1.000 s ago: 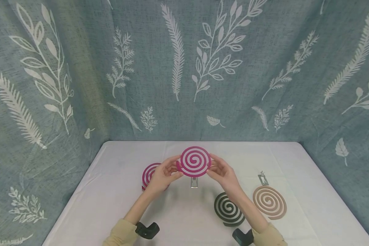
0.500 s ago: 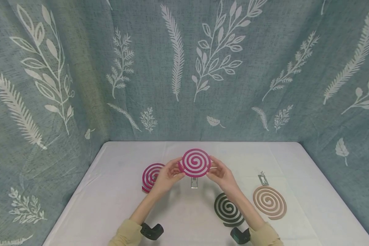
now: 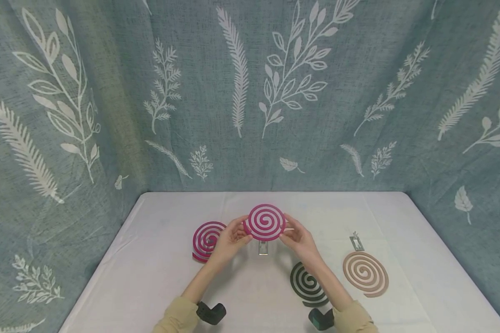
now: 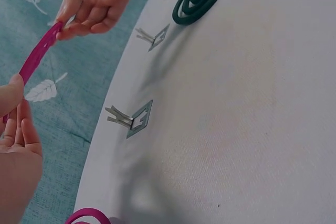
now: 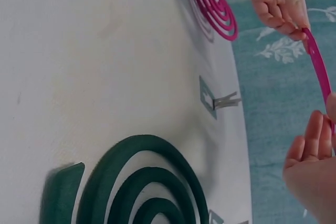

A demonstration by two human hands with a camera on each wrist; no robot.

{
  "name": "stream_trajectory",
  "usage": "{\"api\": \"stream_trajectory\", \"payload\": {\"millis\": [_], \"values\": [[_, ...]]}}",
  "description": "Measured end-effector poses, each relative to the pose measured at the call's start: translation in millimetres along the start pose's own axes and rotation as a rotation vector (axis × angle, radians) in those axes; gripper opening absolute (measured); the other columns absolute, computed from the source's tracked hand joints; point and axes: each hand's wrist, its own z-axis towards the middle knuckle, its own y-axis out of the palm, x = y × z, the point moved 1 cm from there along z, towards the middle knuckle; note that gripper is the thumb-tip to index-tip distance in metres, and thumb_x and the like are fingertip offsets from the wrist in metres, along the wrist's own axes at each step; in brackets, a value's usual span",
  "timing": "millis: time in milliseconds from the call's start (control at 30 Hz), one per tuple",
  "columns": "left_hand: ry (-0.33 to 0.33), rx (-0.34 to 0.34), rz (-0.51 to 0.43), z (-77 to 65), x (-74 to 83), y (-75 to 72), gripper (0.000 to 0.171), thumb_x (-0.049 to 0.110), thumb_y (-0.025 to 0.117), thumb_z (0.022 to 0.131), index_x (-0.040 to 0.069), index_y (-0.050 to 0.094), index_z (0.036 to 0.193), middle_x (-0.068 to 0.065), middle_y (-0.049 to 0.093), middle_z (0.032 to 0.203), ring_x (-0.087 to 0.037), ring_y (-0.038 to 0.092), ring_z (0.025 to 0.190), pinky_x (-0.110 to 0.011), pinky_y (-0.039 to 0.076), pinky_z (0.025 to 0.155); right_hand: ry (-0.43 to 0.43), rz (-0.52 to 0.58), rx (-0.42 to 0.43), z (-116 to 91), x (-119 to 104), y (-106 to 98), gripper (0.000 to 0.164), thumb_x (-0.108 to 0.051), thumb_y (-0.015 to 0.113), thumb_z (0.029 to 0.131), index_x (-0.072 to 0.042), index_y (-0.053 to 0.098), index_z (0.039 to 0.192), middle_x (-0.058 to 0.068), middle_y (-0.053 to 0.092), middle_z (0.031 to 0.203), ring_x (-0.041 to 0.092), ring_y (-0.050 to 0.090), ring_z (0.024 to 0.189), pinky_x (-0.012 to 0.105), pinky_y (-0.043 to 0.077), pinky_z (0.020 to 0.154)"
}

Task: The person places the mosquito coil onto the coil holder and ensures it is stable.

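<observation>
Both hands hold up a pink mosquito coil [image 3: 265, 221], one at each side edge. My left hand [image 3: 228, 241] pinches its left rim between thumb and fingers, and my right hand [image 3: 303, 239] does the same on the right. In the left wrist view the raised coil [image 4: 40, 53] shows edge-on. Below it on the table stands a small metal coil stand [image 3: 263, 249] with upright prongs, its top hidden behind the coil in the head view. To the left lies a second pink coil [image 3: 204, 240], partly covered by my left hand.
A dark green coil [image 3: 306, 284] lies under my right forearm. Farther right is a tan coil [image 3: 364, 273] with another metal stand [image 3: 357, 242] just behind it. A white cloth covers the table [image 3: 162, 286]; a leaf-patterned blue-green curtain [image 3: 250, 92] hangs behind.
Both hands have lowered the held coil slightly, and it appears tilted flatter. My left hand has shifted right, uncovering more of the second pink coil.
</observation>
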Motion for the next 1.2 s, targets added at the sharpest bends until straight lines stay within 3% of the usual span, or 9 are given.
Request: {"api": "stream_trajectory", "payload": {"millis": [267,400,733,1200], "values": [[-0.029,-0.002,0.003,2.3,-8.5,1.2,0.052,0.003,0.065,0.086,0.008,0.049,0.136,-0.016,0.063,0.106,-0.012,0.055,0.089,-0.014,0.049,0.074,0.012,-0.027,0.005,4,8,0,0.057,-0.003,0.06,0.09,-0.013,0.042,0.142,0.013,0.056,0.119,0.009,0.058,0.095,0.023,0.048,0.087],[-0.037,-0.007,-0.006,2.0,-15.8,2.1,0.052,0.0,0.064,0.086,0.003,0.048,0.135,-0.02,0.062,0.106,-0.01,0.055,0.088,-0.014,0.049,0.074,0.013,-0.047,0.006,6,16,1,0.057,-0.002,0.061,0.088,-0.009,0.042,0.142,0.014,0.057,0.116,0.009,0.059,0.093,0.024,0.049,0.086],[-0.048,0.002,-0.068,-0.5,-32.0,8.9,0.052,-0.007,0.062,0.084,-0.004,0.045,0.133,-0.024,0.06,0.099,-0.003,0.054,0.079,-0.013,0.048,0.071,0.067,-0.086,-0.021,7,32,2,0.058,-0.006,0.059,0.09,-0.009,0.039,0.144,0.012,0.057,0.117,0.015,0.06,0.099,0.039,0.049,0.093],[-0.094,-0.019,-0.08,-6.8,-50.0,18.8,0.054,-0.002,0.054,0.091,-0.002,0.032,0.14,-0.028,0.059,0.104,-0.007,0.052,0.079,-0.013,0.044,0.07,0.143,-0.055,-0.028,7,43,6,0.059,-0.007,0.059,0.089,-0.007,0.037,0.144,0.016,0.053,0.121,0.02,0.059,0.106,0.043,0.048,0.097]]}}
